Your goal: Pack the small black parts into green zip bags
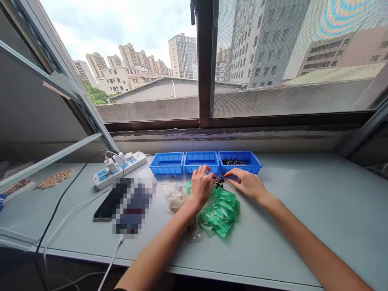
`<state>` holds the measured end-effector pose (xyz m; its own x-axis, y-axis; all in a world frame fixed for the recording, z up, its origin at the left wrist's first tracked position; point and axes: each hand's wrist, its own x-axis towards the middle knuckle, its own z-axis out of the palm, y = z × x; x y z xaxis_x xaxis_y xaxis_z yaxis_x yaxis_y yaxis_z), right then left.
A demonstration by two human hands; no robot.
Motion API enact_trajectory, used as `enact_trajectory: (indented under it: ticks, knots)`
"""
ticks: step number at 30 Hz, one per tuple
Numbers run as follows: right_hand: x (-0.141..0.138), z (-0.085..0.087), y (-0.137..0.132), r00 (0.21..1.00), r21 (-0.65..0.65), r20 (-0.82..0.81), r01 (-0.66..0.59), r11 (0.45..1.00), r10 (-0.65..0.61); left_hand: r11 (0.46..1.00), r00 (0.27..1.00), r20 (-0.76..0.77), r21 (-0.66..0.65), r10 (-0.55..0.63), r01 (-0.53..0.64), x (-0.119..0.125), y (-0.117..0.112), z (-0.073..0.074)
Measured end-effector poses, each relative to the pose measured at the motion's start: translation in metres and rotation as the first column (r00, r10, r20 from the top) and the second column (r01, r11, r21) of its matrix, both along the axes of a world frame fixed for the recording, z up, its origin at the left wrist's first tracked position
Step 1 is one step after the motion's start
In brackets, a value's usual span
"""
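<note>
My left hand [201,185] is bent over the top of the green plastic packets [222,212], its fingers curled in beside a few small black parts [218,183]. What its fingertips hold, if anything, is hidden. On the other side of those parts, my right hand [247,184] keeps its thumb and index finger apart, close to them with nothing between. Clear plastic packets [175,196] lie left of the green ones, partly behind my left forearm. More dark parts [233,162] lie in the right blue tray [257,165], just behind my right hand.
Two more blue trays, the left tray [166,170] and middle tray [197,156], stand in the row below the window. A power strip [136,161] with chargers and a dark phone [106,208] lie left. Cables [75,208] cross the table's front edge. Light-brown pieces [54,179] lie far left.
</note>
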<state>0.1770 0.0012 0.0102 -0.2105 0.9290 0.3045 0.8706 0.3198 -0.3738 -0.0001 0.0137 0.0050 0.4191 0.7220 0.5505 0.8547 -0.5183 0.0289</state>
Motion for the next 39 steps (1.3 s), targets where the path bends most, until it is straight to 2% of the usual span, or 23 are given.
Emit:
enact_trajectory:
  ticks: [4,8,14,17,20,23,25,27,31,39]
  knots:
    - [-0.001,-0.008,0.003,0.996,-0.007,0.029,-0.089,0.996,0.089,0.999,1.000,-0.020,0.044,-0.022,0.023,0.003,-0.001,-0.001]
    - [0.000,-0.014,0.005,0.995,-0.019,0.021,-0.098,0.995,0.098,0.997,0.998,-0.013,0.039,-0.061,0.061,0.006,-0.004,-0.002]
    - [0.004,-0.016,0.007,0.992,-0.027,-0.065,-0.108,0.994,0.106,0.997,0.997,-0.010,0.022,-0.076,0.076,0.007,-0.005,-0.005]
    - [0.004,-0.017,0.007,0.977,-0.016,-0.164,-0.144,0.989,0.139,0.996,0.997,-0.014,0.028,-0.079,0.079,0.007,-0.005,-0.005]
    - [0.001,-0.015,0.008,0.913,-0.084,-0.386,-0.177,0.981,0.131,0.996,0.996,-0.012,0.026,-0.085,0.085,0.008,-0.006,-0.004]
    - [-0.004,-0.010,0.009,0.763,-0.229,-0.646,-0.213,0.950,0.015,0.997,0.997,0.006,0.021,-0.079,0.079,0.009,-0.007,-0.001]
    - [-0.006,-0.005,0.008,0.660,-0.284,-0.748,-0.231,0.931,-0.064,0.997,0.996,0.032,0.018,-0.082,0.081,0.009,-0.008,0.002]
    - [-0.008,-0.001,0.006,0.598,-0.311,-0.794,-0.242,0.919,-0.111,0.995,0.993,0.058,0.022,-0.103,0.102,0.008,-0.008,0.003]
    - [-0.011,0.006,0.003,0.566,-0.361,-0.809,-0.265,0.894,-0.158,0.983,0.982,0.067,0.069,-0.177,0.172,0.005,-0.005,0.004]
    - [-0.014,0.012,0.000,0.594,-0.363,-0.788,-0.238,0.901,-0.161,0.973,0.971,0.077,0.078,-0.225,0.219,0.002,-0.001,0.001]
